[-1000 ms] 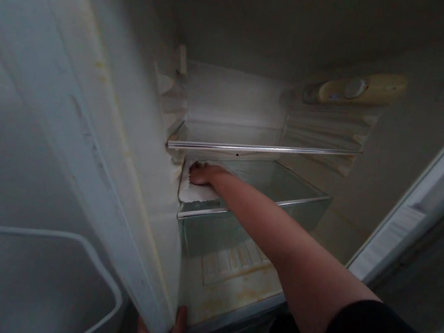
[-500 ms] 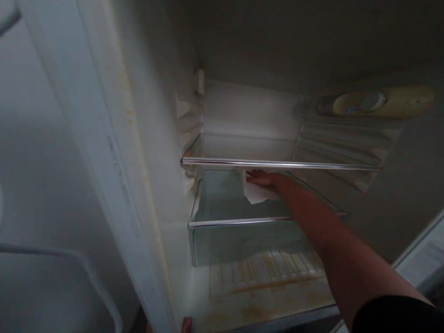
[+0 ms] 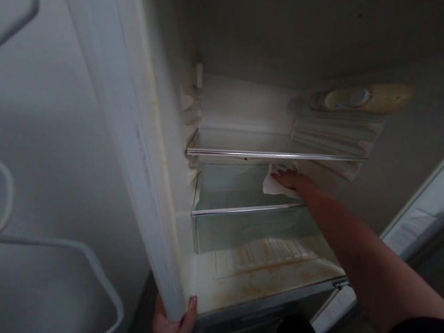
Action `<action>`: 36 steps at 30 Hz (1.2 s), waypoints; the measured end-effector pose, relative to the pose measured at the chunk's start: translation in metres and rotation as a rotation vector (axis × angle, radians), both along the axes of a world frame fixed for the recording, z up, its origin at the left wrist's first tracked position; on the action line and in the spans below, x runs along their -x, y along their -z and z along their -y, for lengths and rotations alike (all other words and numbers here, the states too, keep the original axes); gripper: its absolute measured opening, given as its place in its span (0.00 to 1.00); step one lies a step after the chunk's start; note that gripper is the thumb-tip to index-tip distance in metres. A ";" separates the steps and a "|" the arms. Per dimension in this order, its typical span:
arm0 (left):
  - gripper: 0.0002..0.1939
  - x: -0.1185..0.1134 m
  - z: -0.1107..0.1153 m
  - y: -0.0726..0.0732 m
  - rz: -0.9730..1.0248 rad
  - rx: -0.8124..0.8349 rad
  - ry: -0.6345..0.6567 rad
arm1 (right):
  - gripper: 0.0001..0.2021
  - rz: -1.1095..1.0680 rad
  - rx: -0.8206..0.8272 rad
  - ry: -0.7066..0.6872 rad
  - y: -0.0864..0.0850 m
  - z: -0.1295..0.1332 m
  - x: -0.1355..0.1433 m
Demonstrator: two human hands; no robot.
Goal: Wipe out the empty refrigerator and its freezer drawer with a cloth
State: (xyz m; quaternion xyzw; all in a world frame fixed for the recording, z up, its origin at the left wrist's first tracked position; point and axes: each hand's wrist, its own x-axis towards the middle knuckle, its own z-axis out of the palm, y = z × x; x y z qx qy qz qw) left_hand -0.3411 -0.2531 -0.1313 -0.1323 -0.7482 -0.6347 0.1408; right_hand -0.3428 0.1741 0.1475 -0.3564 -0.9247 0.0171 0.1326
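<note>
1. The right hand [image 3: 291, 179] lies flat, fingers spread, pressing a white cloth [image 3: 275, 186] onto the lower glass shelf [image 3: 235, 190] inside the open fridge; the hand does not close around the cloth.
2. The cloth sits toward the right rear of that shelf, just under the upper glass shelf [image 3: 273, 155].
3. The left hand [image 3: 173, 331] has its grip closed on the bottom edge of the fridge door [image 3: 100, 116], thumb on the inner face, below and left of the lower shelf.
4. Under the lower shelf sits a clear drawer [image 3: 245, 233], and in front of it the fridge floor [image 3: 271, 284] shows brownish stains.
5. A yellowed thermostat housing [image 3: 364, 96] is on the right wall, above the upper shelf.
6. Wire door racks [image 3: 70, 247] show far left of the shelves.
</note>
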 end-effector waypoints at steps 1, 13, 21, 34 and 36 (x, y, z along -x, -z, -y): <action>0.26 0.000 0.000 0.000 -0.005 -0.001 0.001 | 0.36 0.029 0.041 -0.008 0.001 0.001 -0.001; 0.31 -0.007 -0.004 -0.017 0.014 0.005 -0.056 | 0.36 0.104 0.032 -0.420 0.006 0.142 0.015; 0.28 -0.014 -0.006 -0.035 0.019 -0.006 -0.074 | 0.29 -0.021 -0.009 -0.738 0.006 0.244 0.049; 0.30 -0.013 -0.004 -0.034 0.093 -0.092 -0.088 | 0.24 -0.216 -0.164 -0.807 0.015 0.243 0.029; 0.30 -0.012 -0.005 -0.034 0.084 -0.087 -0.079 | 0.24 -0.214 -0.175 -0.819 0.017 0.242 0.030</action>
